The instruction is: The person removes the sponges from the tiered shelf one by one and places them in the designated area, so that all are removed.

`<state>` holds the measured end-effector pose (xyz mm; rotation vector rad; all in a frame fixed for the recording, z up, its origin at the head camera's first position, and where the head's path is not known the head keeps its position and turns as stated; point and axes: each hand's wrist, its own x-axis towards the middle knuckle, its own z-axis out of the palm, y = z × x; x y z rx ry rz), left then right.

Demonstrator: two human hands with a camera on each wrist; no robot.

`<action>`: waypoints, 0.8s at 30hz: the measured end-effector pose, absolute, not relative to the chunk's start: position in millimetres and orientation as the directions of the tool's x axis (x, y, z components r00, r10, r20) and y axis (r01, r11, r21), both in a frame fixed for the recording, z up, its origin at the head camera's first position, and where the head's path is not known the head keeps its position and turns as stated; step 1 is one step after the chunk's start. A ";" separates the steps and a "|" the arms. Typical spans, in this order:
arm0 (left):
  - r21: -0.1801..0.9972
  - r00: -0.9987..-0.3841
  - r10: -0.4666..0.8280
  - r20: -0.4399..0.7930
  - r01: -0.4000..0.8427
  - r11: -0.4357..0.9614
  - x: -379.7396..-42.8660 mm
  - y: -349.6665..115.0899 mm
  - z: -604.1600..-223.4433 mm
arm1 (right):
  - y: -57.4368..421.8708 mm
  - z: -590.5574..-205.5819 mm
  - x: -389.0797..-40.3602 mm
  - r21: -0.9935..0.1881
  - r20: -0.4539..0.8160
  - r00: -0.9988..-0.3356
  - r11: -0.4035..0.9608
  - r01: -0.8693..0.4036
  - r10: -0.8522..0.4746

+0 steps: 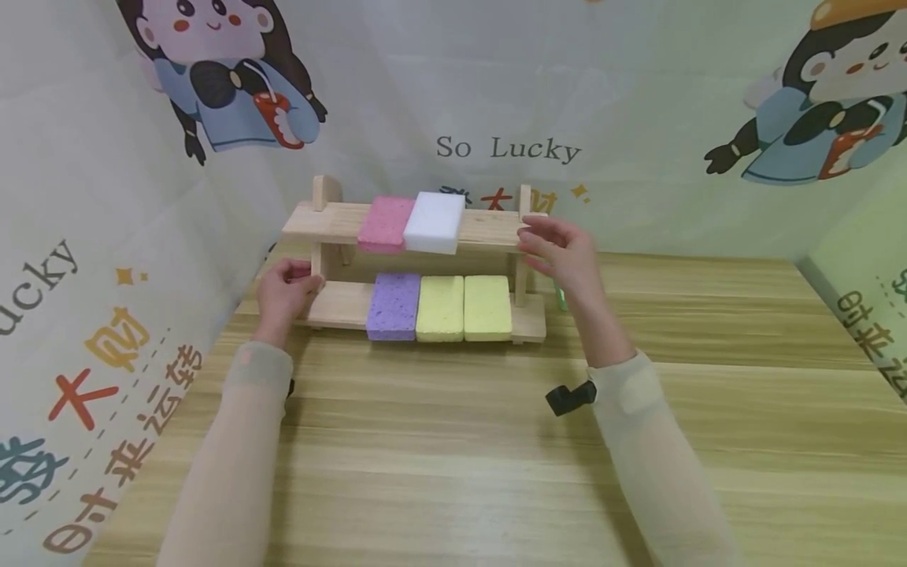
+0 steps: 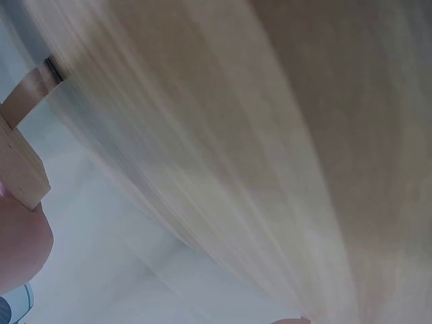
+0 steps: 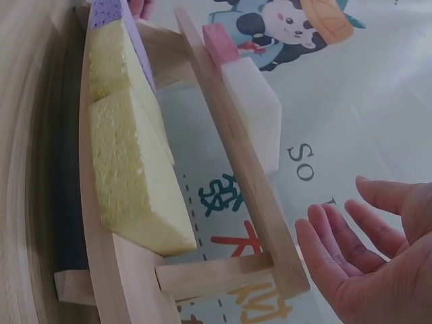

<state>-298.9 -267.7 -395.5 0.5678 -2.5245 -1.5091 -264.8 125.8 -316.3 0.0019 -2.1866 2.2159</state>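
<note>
Ok, head: 5 sponges (image 1: 440, 309) flat on rack (image 1: 528, 319) near back edge of tabletop (image 1: 439, 441), prob. for stability; L hand (image 1: 285, 295) grips left upright (image 1: 317, 258), prob. to steady it. L wrist: grip mostly cut off. R wrist: R hand (image 3: 378, 277) w/ fingers (image 3: 317, 248) loosely spread, nil held, just beside right end of top shelf (image 3: 257, 196).

In the head view, the person wears long, pale cream sleeves: the left sleeve (image 1: 227, 465) runs up from the lower left of the frame, the right sleeve (image 1: 662, 465) from the lower right. Both are plain and end in slightly greyer cuffs at the wrists. A small pinkish patch marks the left cuff (image 1: 258, 362), a pale patch the right cuff (image 1: 623, 382). A black, angular device (image 1: 570, 398) juts from the right wrist; a small black edge (image 1: 290, 388) shows at the left.
</note>
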 end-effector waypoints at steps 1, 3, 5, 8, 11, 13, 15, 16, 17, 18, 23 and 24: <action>0.872 -0.917 -0.392 -0.067 -0.245 0.425 -298.8 -267.7 -395.5 | 123.9 -316.2 -265.1 -1.000 0.024 -1.000 -0.008 -0.024 0.015; 0.872 -0.916 -0.395 -0.065 -0.245 0.424 -298.9 -268.0 -396.1 | 120.2 -315.8 -265.8 -1.000 0.030 -1.000 0.001 -0.030 0.003; 0.872 -0.916 -0.395 -0.065 -0.245 0.424 -298.9 -268.4 -396.3 | 116.7 -315.7 -267.4 -0.999 0.033 -0.999 0.009 -0.033 -0.007; 0.874 -0.916 -0.395 -0.067 -0.245 0.420 -298.3 -267.9 -395.7 | 111.7 -315.1 -269.2 -1.000 0.022 -1.000 0.010 -0.022 -0.021; 0.872 -0.918 -0.392 -0.068 -0.245 0.424 -298.0 -267.6 -394.7 | 107.0 -315.2 -270.3 -1.000 0.010 -0.999 0.015 -0.010 -0.038; 0.871 -0.919 -0.390 -0.063 -0.241 0.427 -297.2 -267.0 -394.1 | 103.7 -315.3 -271.0 -1.000 -0.003 -0.999 0.020 0.002 -0.047; 0.871 -0.918 -0.392 -0.061 -0.241 0.428 -297.1 -267.1 -394.2 | 100.4 -315.6 -272.2 -0.999 -0.011 -0.998 0.031 0.010 -0.057; 0.871 -0.917 -0.394 -0.059 -0.240 0.429 -297.0 -267.1 -394.2 | 98.8 -315.9 -273.2 -0.999 -0.020 -0.998 0.039 0.017 -0.060; 0.870 -0.917 -0.395 -0.058 -0.240 0.430 -296.8 -267.0 -394.1 | 97.2 -316.0 -273.9 -0.999 -0.029 -0.998 0.039 0.026 -0.060; 0.872 -0.917 -0.396 -0.057 -0.239 0.428 -296.8 -266.9 -394.1 | 95.6 -316.4 -274.9 -0.999 -0.036 -0.998 0.043 0.033 -0.059; 0.873 -0.917 -0.396 -0.054 -0.236 0.426 -296.2 -266.6 -394.1 | 88.8 -319.3 -279.3 -0.997 -0.063 -0.996 0.048 0.060 -0.062; 0.875 -0.917 -0.396 -0.056 -0.235 0.422 -296.1 -266.6 -394.3 | 87.8 -320.2 -280.0 -0.997 -0.068 -0.996 0.049 0.065 -0.066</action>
